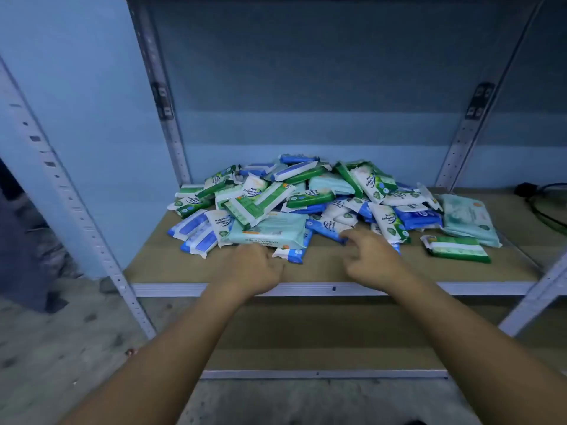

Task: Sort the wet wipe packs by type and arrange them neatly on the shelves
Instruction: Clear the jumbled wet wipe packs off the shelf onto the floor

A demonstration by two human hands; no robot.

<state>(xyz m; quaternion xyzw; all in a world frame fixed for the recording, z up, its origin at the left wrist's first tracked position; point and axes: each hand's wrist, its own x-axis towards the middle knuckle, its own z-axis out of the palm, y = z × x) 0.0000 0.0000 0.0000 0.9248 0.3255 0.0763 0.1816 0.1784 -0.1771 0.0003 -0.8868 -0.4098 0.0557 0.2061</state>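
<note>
We find the packs in one unsorted pile point(306, 197) at the middle of the shelf point(171, 265), reaching from near the back edge almost to the front edge. Three kinds show: small green, small blue and larger teal. A green pack point(455, 248) and a second teal pack point(469, 219) lie apart toward the right edge.

The left hand point(256, 266) sits at the front of the pile, fingers curled, against the near edge of a teal pack point(270, 230). We cannot tell whether it grips that pack. The right hand point(372, 260) reaches in beside it, fingers loosely bent, tips touching a blue pack point(326, 230) and closing on nothing.

Handling, as we judge it:
- The packs are light, soft pouches in glossy film.
- They yield under pressure and slide readily over each other, so pulling one from low down may drag its neighbours toward the front edge.
- Take each pack from the top of the pile, across its short width, thumb on top and fingers beneath.
- Avoid lifting by the sealed end fins.
- The teal size likely needs a wider span.
</note>
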